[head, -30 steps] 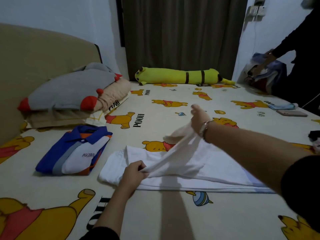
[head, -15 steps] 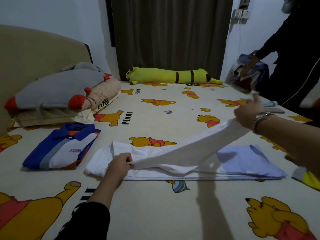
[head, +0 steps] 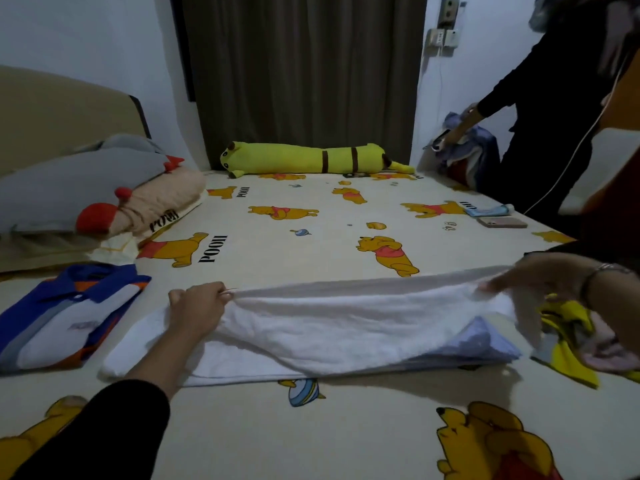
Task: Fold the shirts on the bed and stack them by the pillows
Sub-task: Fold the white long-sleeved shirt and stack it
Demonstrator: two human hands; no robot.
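The bed sheet (head: 311, 258) carries the word POOH in black capitals beside its printed bears, read plainly next to the bear near the pillows (head: 104, 202) and again, smaller, farther up by another bear; part of the same word shows on the pillowcase edge under the pillows; a few letters of it show by the bear at the far right edge. The folded blue shirt (head: 69, 317) has a small logo on its white panel, too blurred to read.

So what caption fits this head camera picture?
Both hands, left hand and right hand, stretch a white shirt flat on the bed.
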